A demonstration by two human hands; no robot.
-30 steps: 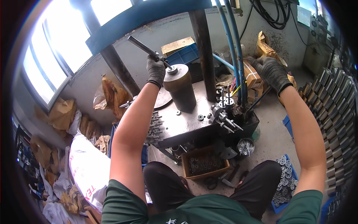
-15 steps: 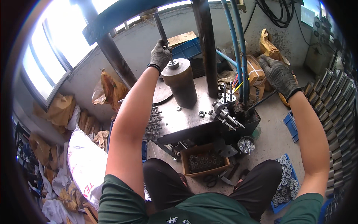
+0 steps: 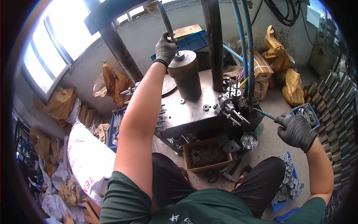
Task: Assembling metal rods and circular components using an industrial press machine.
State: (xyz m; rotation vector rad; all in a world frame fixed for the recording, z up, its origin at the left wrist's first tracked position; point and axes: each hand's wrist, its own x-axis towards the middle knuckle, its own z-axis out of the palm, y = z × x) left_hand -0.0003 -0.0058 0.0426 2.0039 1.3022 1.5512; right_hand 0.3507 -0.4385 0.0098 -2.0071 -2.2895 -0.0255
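Note:
My gloved left hand (image 3: 165, 48) is closed round a metal shaft (image 3: 177, 47), whose lower end meets a small ring on top of the thick upright steel cylinder (image 3: 185, 80). A dark rod (image 3: 165, 18) rises above that hand. On the right, my gloved right hand (image 3: 296, 130) is wrapped round the end of a lever (image 3: 264, 112) with a blue section, which runs to the hose fittings at the bench corner. The cylinder stands on a steel bench top (image 3: 192, 111). Beside it lie a small bearing-like ring (image 3: 206, 107) and several shafts with gears (image 3: 228, 106).
Dark press columns (image 3: 213, 44) and blue hoses (image 3: 242, 48) rise behind the bench. Below it are a cardboard box (image 3: 207, 167) of metal parts and a tin of small parts (image 3: 249, 141). A blue crate (image 3: 276, 207) of gears sits by my right knee; a white sack (image 3: 87, 160) leans at left.
My right hand has come down and toward me, and the lever is lower with it. My left hand stays at the shaft above the cylinder. The whole view has shifted slightly.

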